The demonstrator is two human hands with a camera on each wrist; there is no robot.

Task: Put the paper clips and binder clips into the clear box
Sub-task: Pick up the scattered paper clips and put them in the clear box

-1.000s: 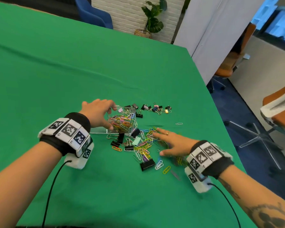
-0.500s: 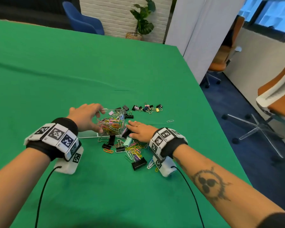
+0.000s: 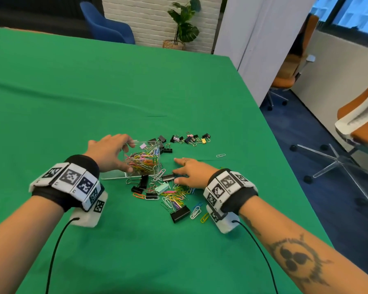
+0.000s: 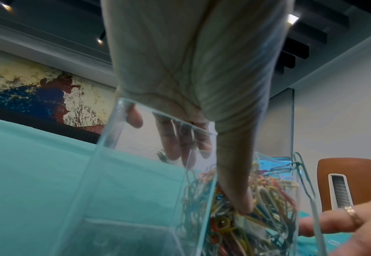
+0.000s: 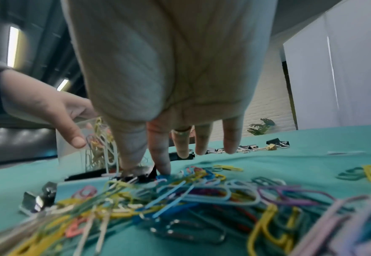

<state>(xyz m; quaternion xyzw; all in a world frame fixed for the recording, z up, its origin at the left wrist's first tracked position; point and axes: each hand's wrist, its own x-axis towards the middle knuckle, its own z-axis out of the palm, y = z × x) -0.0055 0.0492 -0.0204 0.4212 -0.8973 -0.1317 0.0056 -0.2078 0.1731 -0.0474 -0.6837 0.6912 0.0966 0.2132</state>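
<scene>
Since the earlier head view, the right hand (image 3: 190, 172) has drawn back a little from beside the clear plastic box (image 3: 143, 160) and now lies flat over the scattered pile of coloured wire paper clips (image 3: 176, 194) on the green tablecloth (image 3: 94, 92).

Its fingers are straight and spread. The thumb and forefinger tips press down at a black binder clip (image 3: 168, 177) just beside the box; whether they have a grip on it cannot be told. A ring sits on one finger. The flat posture looks suited to raking loose clips toward the box.

The left hand (image 3: 109, 152) grips the box, thumb on the near wall and fingers curled over the far side. The box is tipped toward the pile, apparently to receive swept clips. It already holds a dense tangle of coloured paper clips.

Remaining outside:
- the main pile, with several black binder clips and a mint green one (image 3: 161, 189);
- a row of small binder clips (image 3: 191, 138) beyond the box;
- one stray white paper clip (image 3: 220, 155) apart to the right.

No brand or readable writing is visible; the wrist bands (image 3: 72, 179) carry only black-and-white square code patterns.
</scene>
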